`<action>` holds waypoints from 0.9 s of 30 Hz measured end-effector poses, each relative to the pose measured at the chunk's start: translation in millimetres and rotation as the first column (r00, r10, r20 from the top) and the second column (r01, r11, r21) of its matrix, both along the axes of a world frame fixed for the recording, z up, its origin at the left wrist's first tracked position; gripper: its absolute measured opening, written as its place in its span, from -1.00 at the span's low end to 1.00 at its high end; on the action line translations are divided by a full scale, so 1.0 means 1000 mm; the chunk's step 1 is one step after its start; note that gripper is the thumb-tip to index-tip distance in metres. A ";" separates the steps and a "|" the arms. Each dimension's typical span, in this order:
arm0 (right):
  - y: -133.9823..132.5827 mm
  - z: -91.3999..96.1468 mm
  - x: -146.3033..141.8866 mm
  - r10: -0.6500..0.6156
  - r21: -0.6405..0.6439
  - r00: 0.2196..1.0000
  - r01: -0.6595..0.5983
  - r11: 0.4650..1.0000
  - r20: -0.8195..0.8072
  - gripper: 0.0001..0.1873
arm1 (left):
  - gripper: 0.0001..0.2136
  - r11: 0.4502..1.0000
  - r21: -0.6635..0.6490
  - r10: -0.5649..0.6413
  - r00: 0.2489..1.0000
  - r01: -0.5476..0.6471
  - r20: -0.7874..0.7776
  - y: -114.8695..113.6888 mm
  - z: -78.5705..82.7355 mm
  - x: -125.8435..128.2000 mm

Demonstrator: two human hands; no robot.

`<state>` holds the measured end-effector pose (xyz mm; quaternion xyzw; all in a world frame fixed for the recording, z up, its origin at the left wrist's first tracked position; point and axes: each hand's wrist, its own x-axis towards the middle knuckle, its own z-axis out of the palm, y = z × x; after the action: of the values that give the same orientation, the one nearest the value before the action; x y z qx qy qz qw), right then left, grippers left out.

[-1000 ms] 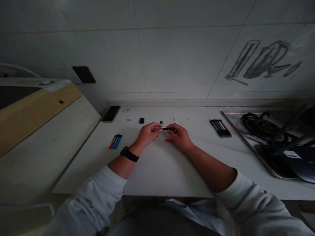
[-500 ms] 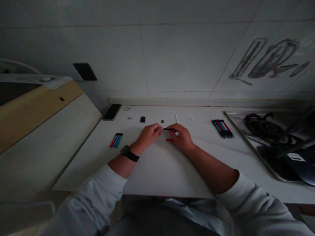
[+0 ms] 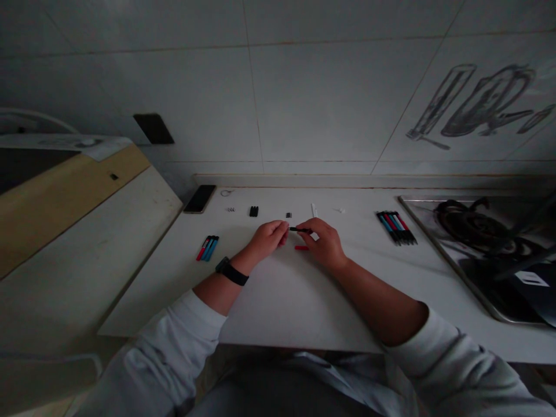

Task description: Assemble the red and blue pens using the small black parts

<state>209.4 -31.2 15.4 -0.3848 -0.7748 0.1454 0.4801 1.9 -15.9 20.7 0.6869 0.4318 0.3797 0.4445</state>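
Note:
My right hand pinches a thin black pen part that lies level and points at my left hand. The left fingers are closed at the part's left tip; what sits between them is too small to make out. A red pen barrel lies on the white counter just below the right fingers. Beyond the hands are small dark pieces, white strips, small white bits, black grip-like pieces and what look like springs.
Red and blue pen barrels lie left of my left arm. Several pens are lined up at the right, beside a gas hob. A phone and a thin ring lie at the back left, near a slanted white panel.
The whole view has shifted slightly. Both hands stay together around the black pen part, with the left fingers turned a little. The laid-out pieces keep their places.

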 end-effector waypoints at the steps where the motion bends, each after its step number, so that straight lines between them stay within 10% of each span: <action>1: 0.000 0.000 0.000 -0.019 -0.019 1.000 0.019 1.000 0.001 -0.86 | -0.59 0.999 0.034 0.004 1.000 -0.004 -0.020 0.000 0.001 0.000; 9: 0.005 -0.005 -0.003 -0.075 -0.254 0.997 0.065 0.965 -0.032 -0.74 | -0.91 0.965 0.258 0.079 0.991 -0.049 -0.108 0.000 0.003 -0.004; 27: 0.008 -0.008 0.000 -0.048 -0.313 0.999 0.039 0.949 -0.023 -0.78 | -0.93 0.958 0.277 0.124 0.980 -0.078 -0.154 0.000 0.005 -0.005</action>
<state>209.6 -23.3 7.3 -0.4706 -0.7259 0.2613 0.4281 -2.8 -15.5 25.4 0.7478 0.4470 0.3973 0.2883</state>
